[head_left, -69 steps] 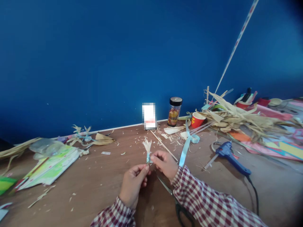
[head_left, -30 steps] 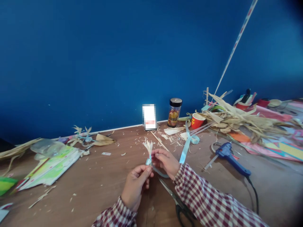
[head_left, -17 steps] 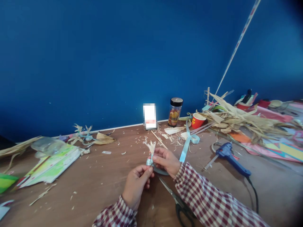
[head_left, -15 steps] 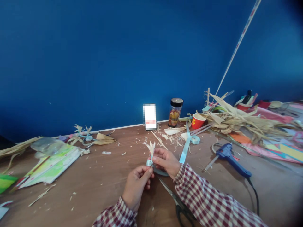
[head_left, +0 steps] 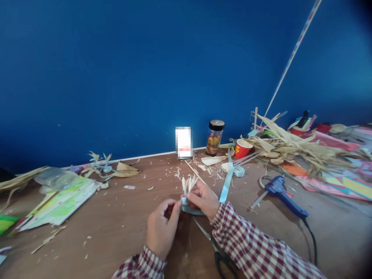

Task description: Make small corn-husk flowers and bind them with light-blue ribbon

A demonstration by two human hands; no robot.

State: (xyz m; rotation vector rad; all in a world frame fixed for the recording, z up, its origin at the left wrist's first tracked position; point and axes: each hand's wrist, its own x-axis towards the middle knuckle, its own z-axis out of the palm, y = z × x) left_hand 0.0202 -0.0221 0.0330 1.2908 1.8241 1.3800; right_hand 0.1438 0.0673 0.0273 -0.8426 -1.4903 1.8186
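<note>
Between my hands stands a small corn-husk flower (head_left: 189, 183) with pale, split tips and a light blue ribbon (head_left: 184, 201) around its lower part. My right hand (head_left: 203, 199) pinches the flower's stem from the right, thumb on the near side. From the left, my left hand (head_left: 163, 226) has thumb and forefinger curled together at the ribbon's edge; its other fingers are hidden behind. A ribbon loop (head_left: 193, 211) hangs below the right fingers. Scissors (head_left: 213, 242) lie on the table, partly under my right sleeve.
A blue hot-glue gun (head_left: 286, 195) with a cord lies at right. Dried husks (head_left: 287, 145) are heaped behind it. A red paper cup (head_left: 242, 149), a lidded jar (head_left: 214, 138) and a ribbon strip (head_left: 228, 184) stand or lie farther back. A painted sheet (head_left: 64, 205) is at left.
My left hand has shifted slightly left and turned, its fingers more loosely curled at the ribbon. The flower's tips sit slightly lower and more spread, and more ribbon shows beneath it.
</note>
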